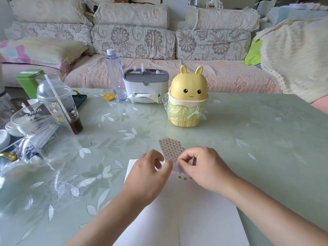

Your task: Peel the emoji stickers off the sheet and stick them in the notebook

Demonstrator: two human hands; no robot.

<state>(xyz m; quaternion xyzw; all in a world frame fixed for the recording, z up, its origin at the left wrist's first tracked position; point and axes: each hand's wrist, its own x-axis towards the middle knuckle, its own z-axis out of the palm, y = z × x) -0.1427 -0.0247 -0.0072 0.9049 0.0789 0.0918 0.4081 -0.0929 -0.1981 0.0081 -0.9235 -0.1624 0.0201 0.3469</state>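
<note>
From my remote seat I see the sticker sheet [170,147], a thin, pale, slightly curled paper with rows of small dark-yellow dots. It is held in the air just above the far edge of the notebook [188,215], whose plain white, smooth pages lie open and flat on the near part of the table [257,132]. The left hand [150,174] pinches the lower edge of the sheet between thumb and fingers. The right hand [204,167] has its fingers curled and its thumb and forefinger closed on the sheet's lower right part; whether they hold a single sticker there I cannot tell. A few small round yellow stickers [185,178] already sit on the page, just under the right hand. The table has a glossy, pale green top with a white flower and leaf pattern. Farther back stands a yellow plastic bin [188,89] with a rounded, rabbit-eared lid and a ribbed base. A thin yellow-green bag [179,112] lines it, and the crinkled edge hangs outside. Beside it is a white and grey tissue box [145,82] with a tissue coming out of the front slot, and then a clear, tall bottle [115,75]. At the left, a transparent cup [56,102] with a dome lid and a straw holds a little dark liquid at the bottom.
</note>
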